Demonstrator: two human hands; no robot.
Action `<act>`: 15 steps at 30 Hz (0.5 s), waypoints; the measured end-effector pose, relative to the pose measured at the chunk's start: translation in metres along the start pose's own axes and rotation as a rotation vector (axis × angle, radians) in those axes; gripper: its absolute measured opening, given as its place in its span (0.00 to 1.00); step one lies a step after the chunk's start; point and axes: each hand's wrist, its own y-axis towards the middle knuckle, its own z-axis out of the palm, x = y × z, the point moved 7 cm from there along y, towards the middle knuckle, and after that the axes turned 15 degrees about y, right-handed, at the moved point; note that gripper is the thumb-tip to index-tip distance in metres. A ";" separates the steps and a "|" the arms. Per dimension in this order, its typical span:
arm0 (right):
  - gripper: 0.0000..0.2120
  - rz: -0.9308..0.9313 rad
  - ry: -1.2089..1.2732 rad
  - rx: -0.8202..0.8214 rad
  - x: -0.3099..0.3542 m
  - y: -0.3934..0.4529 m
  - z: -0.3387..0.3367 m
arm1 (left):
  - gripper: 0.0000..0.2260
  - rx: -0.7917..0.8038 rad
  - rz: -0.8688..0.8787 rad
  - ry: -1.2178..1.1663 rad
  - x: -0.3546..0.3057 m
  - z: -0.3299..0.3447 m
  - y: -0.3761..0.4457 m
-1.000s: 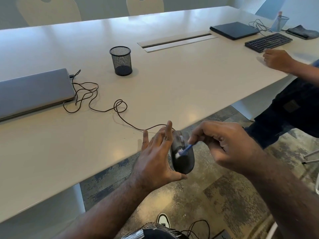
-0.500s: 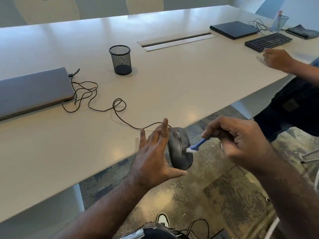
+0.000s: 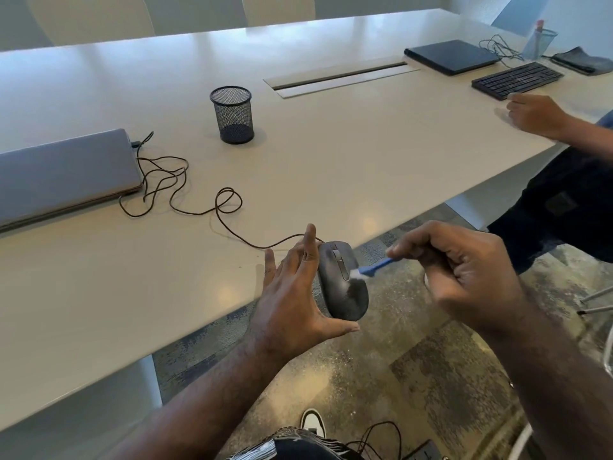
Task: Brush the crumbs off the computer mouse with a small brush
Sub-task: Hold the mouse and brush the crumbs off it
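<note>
A dark grey wired computer mouse (image 3: 338,287) is held in the air just past the table's near edge. My left hand (image 3: 292,293) grips it from the left side and below, thumb under its rear end. My right hand (image 3: 464,270) pinches a small blue brush (image 3: 373,269) with white bristles. The bristles touch the mouse's right side near the scroll wheel. The mouse's thin cable (image 3: 199,207) runs across the table to the left.
On the white table (image 3: 331,154) lie a closed grey laptop (image 3: 63,174), a black mesh pen cup (image 3: 233,114), a dark laptop (image 3: 452,56) and a black keyboard (image 3: 515,79). Another person's hand (image 3: 534,116) rests at the right edge. Patterned floor lies below.
The mouse has turned so its top faces me more. The brush has swept from the middle of the mouse out to its right side, and my right hand has drawn back to the right.
</note>
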 end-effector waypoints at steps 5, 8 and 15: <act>0.16 -0.025 -0.059 0.098 0.001 -0.003 0.013 | 0.68 -0.023 -0.037 -0.020 0.003 -0.004 0.004; 0.16 -0.041 -0.004 0.133 0.005 -0.005 0.015 | 0.68 -0.027 -0.048 -0.006 0.005 -0.005 0.004; 0.13 0.019 0.059 -0.014 0.004 -0.011 0.027 | 0.68 -0.049 -0.043 0.029 0.002 -0.005 0.005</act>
